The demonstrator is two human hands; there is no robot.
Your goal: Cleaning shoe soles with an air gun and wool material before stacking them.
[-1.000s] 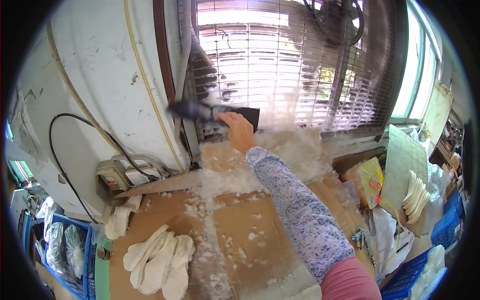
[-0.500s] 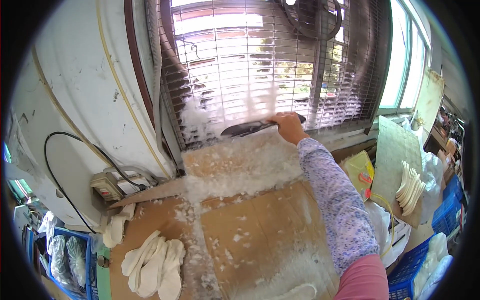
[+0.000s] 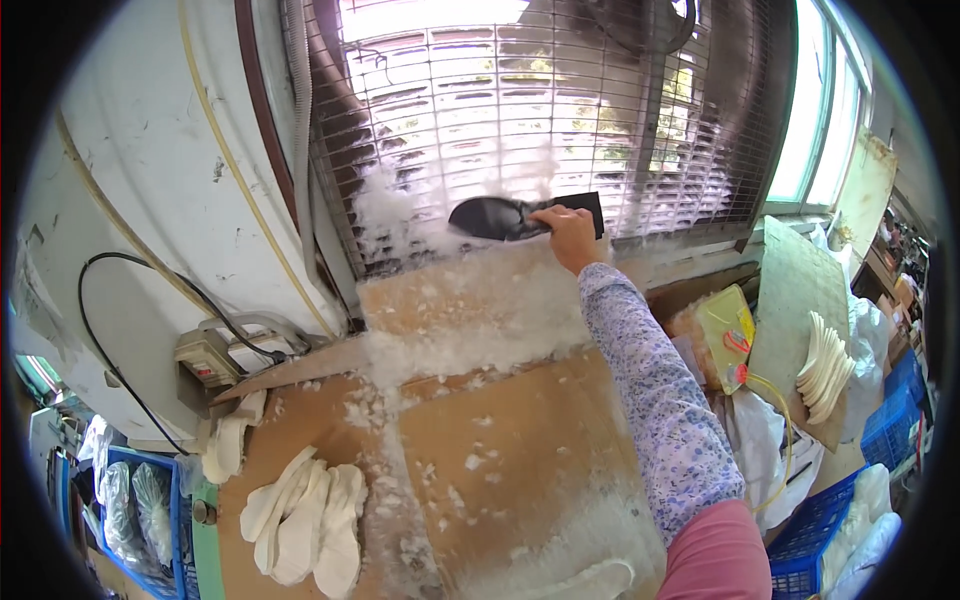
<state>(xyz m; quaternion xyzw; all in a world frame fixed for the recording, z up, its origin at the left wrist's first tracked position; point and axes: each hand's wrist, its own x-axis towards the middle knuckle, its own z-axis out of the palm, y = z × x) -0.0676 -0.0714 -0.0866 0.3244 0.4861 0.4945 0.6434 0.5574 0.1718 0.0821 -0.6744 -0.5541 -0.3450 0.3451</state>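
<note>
My right hand [image 3: 570,238] reaches forward to the window mesh [image 3: 470,130]. Its fingers are closed round the narrower middle of a flat black sole-shaped piece [image 3: 487,217]. The piece has a rounded left end and a squared right end, and its broad face shows in front of the lower mesh. White fluff [image 3: 385,215] clings to the mesh beside it. Beneath the hand, more loose fluff covers a cardboard sheet [image 3: 480,290]. My left hand is out of the picture.
Cream insole-shaped pieces [image 3: 300,520] lie at the left of the cardboard-covered table [image 3: 510,450]. A grey switch box [image 3: 208,358] with a black cable stands behind them. To the right are a yellow container [image 3: 722,335], a leaning board [image 3: 800,290] and blue crates [image 3: 815,530].
My right hand has shifted slightly left. The black piece has turned from nearly edge-on to show its broad face. The whole view has shifted a little.
</note>
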